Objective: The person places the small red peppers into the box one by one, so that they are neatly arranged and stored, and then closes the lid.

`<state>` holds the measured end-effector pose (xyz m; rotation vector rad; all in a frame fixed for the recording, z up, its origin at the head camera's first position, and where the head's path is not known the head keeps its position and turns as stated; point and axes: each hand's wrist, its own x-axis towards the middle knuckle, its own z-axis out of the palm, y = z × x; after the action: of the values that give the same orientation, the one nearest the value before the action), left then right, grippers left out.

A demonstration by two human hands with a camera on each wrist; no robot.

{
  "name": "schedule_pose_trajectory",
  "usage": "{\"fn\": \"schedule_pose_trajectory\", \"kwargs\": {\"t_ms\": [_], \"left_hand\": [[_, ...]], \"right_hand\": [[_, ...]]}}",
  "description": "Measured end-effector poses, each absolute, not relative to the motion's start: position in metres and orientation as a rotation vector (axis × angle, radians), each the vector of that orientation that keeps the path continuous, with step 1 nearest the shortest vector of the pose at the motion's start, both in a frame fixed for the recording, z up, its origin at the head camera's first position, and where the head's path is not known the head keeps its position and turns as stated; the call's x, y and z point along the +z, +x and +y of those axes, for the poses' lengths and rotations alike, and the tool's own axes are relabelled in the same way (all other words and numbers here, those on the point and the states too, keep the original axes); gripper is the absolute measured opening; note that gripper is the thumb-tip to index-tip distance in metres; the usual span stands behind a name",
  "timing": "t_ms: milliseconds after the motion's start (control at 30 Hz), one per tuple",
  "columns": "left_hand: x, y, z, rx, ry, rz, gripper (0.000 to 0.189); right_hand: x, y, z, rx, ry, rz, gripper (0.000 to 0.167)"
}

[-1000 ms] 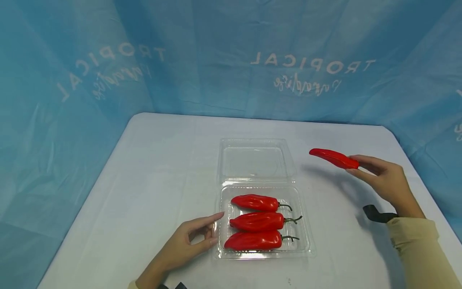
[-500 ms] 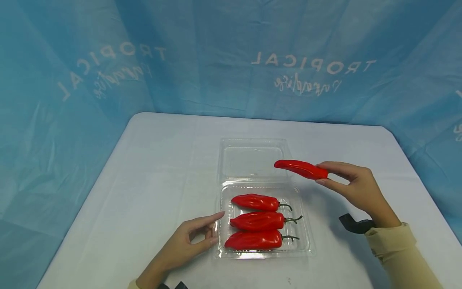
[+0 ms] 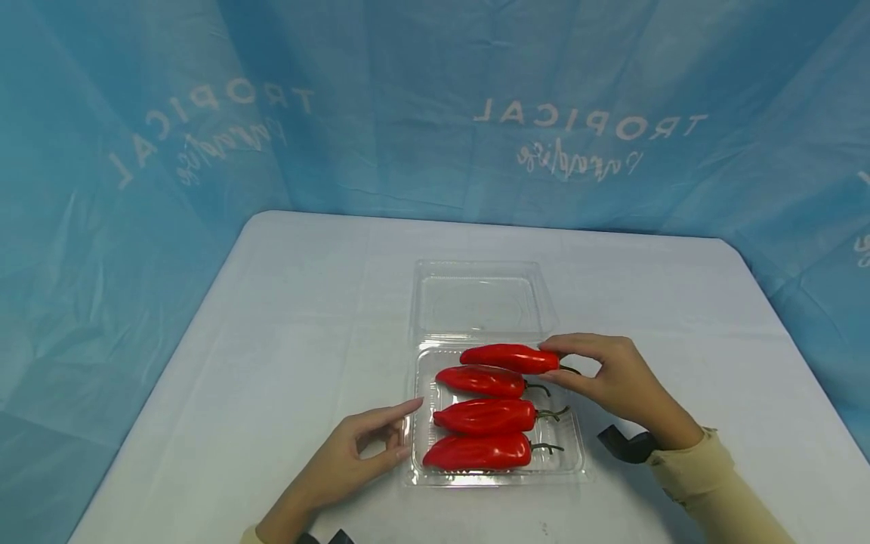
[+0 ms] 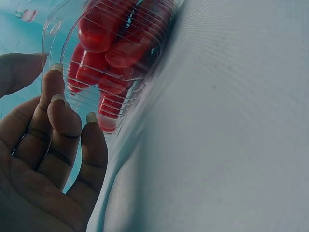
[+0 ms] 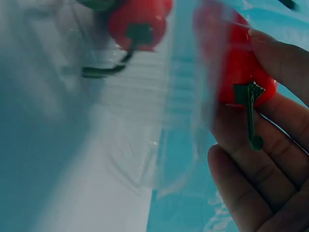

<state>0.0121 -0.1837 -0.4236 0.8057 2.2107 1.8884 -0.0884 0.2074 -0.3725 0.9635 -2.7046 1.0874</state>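
My right hand pinches a red pepper near its green stem, between thumb and fingers, at the back edge of the clear plastic container's tray. In the right wrist view, the pinched pepper has its stem hanging over the fingers. Several other red peppers, including the front one, lie side by side in the tray with stems to the right. At the tray's left rim, my left hand holds the edge with thumb and fingertips. The left wrist view has the left hand beside the ribbed container wall.
The container's clear lid lies folded back on the white table, behind the tray. A blue printed sheet hangs behind and beside the table.
My right hand has carried the pepper leftward, toward me and down, from the table's right side to the back of the tray. The left hand stays at the rim.
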Motion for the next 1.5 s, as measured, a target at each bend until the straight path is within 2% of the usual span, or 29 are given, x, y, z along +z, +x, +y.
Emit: {"fn": "schedule_pose_trajectory", "kwargs": {"t_ms": [433,767,900,1033,1167,1267,1500], "left_hand": [[-0.422,0.013,-0.183,1.901,0.828,2.205,0.053],[-0.422,0.012,-0.182,1.880,0.783,2.225,0.053],[-0.423,0.011,-0.181,1.884,0.807,2.229,0.053],[-0.424,0.011,-0.181,1.893,0.798,2.220,0.054],[-0.423,0.012,-0.181,1.894,0.786,2.236,0.053],[-0.421,0.013,-0.182,1.882,0.744,2.269,0.052],[-0.418,0.015,-0.182,1.861,0.660,2.302,0.052]], "right_hand": [[-0.378,-0.084,0.193,1.051,1.067,-2.775,0.047],[-0.371,-0.084,0.201,1.054,1.069,-2.689,0.052],[-0.371,-0.088,0.212,1.077,0.904,-2.619,0.039],[-0.379,-0.095,0.222,1.320,0.582,-2.625,0.021],[-0.398,-0.103,0.226,1.649,0.255,-2.669,0.036],[-0.412,-0.109,0.224,1.794,0.109,-2.712,0.045],[-0.421,-0.125,0.209,1.908,-0.041,-2.740,0.055]]}}
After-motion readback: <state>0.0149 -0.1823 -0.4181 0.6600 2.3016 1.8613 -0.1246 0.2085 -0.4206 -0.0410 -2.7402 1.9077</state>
